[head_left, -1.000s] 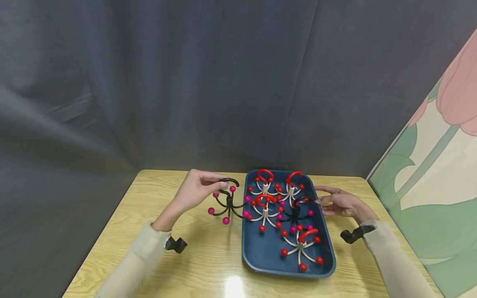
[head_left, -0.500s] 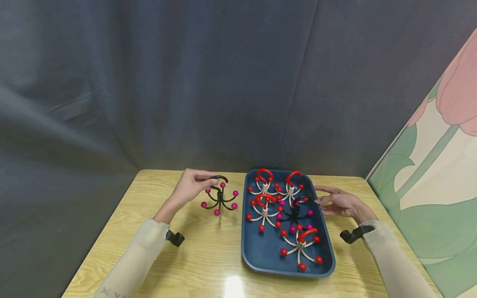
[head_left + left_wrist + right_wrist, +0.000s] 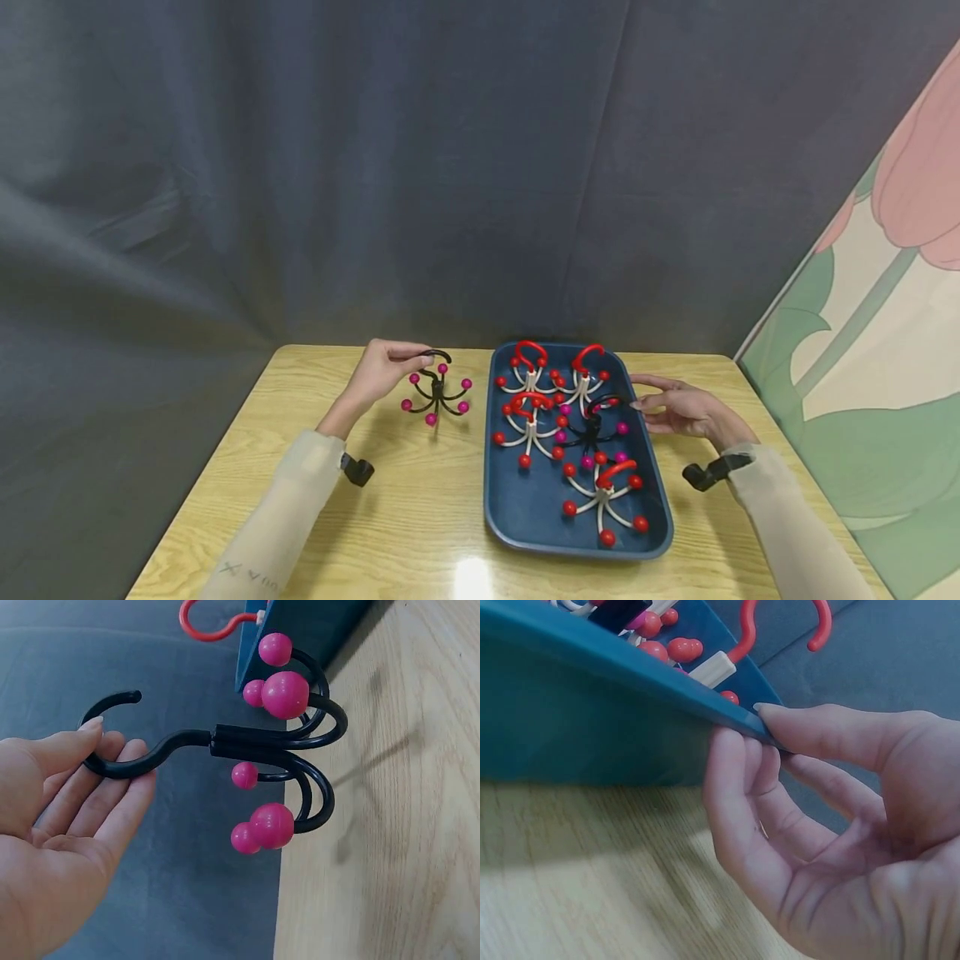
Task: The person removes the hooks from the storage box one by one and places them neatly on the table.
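Observation:
Between thumb and fingers, my left hand [image 3: 378, 371] pinches the curved hook of a black multi-arm hanger hook [image 3: 217, 742] whose arms end in pink balls. The hanger hangs above the table, left of a dark blue tray [image 3: 525, 508]. In the left wrist view its balls sit apart from the wood. My right hand [image 3: 686, 408] grips the tray's right rim, thumb over the edge and fingers against the outer wall [image 3: 630, 727]. Inside the tray stand several white hanger hooks [image 3: 603, 493] with red hooks and red balls, plus another black one [image 3: 592, 427] with pink balls.
The light wood table [image 3: 390, 508] extends around the tray. A dark grey curtain [image 3: 420, 183] hangs right behind its back edge. On the right is a flower-patterned panel [image 3: 870, 350]. Dark wrist cameras are strapped to both sleeves.
My left hand has carried the black hanger hook leftward and slightly back, away from the tray's left rim. The right hand keeps its hold on the tray rim.

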`<move>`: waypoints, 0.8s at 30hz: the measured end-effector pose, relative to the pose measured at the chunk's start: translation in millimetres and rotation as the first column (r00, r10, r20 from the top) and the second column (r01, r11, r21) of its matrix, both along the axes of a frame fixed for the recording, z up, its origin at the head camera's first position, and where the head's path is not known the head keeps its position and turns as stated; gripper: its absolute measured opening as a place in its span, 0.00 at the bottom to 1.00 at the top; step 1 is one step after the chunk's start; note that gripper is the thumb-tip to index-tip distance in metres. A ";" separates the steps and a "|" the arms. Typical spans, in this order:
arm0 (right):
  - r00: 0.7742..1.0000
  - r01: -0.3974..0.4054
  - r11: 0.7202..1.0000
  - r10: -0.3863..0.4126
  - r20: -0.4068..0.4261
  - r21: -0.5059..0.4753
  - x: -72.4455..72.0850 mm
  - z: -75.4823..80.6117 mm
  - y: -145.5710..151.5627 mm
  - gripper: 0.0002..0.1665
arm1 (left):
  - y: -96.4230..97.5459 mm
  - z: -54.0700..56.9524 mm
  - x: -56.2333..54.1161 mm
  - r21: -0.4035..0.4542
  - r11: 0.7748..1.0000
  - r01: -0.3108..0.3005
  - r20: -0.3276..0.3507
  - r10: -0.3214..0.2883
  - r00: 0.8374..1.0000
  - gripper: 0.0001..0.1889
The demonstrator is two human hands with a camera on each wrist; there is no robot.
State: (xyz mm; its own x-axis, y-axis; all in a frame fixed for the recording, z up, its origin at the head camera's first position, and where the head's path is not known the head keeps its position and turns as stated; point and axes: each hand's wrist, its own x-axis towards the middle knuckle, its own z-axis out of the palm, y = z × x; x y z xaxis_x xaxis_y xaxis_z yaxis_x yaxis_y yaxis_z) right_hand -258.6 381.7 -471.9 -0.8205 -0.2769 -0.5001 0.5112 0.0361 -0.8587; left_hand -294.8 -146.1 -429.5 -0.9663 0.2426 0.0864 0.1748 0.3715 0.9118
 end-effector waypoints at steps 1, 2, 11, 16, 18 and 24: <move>1.000 0.002 1.000 -0.002 0.001 -0.002 0.1 0.0 0.2 0.36 | -0.1 -1.7 -1.8 0.008 1.000 0.000 0.001 0.000 1.000 0.14; 1.000 0.001 1.000 -0.001 0.000 -0.004 0.2 0.0 0.5 0.36 | 0.0 -3.3 -3.6 0.013 1.000 -0.001 0.003 0.001 1.000 0.14; 1.000 -0.010 1.000 0.010 -0.006 -0.022 0.9 -1.9 2.5 0.35 | 3.9 -16.9 -19.9 0.041 0.999 -0.018 -0.004 0.018 1.000 0.13; 1.000 -0.001 1.000 0.001 0.001 -0.021 0.6 -2.4 1.6 0.36 | 7.6 -20.2 -27.8 0.034 0.999 -0.016 -0.025 0.017 1.000 0.13; 1.000 0.001 1.000 -0.001 0.002 -0.020 0.4 -2.4 1.2 0.37 | 8.2 -20.6 -29.7 0.034 0.999 -0.015 -0.023 0.015 1.000 0.13; 1.000 0.003 1.000 -0.003 -0.003 -0.015 0.6 -2.5 1.6 0.37 | 8.2 -23.2 -33.9 0.025 0.999 -0.021 -0.009 0.021 1.000 0.13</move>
State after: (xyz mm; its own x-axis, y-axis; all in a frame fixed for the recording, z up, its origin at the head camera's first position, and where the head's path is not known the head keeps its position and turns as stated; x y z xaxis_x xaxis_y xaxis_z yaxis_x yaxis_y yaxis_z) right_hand -258.1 383.3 -474.4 -0.8225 -0.2823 -0.4937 0.5091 0.0215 -0.8605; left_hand -328.8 -137.9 -452.7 -0.9703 0.2200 0.1008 0.1754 0.3523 0.9193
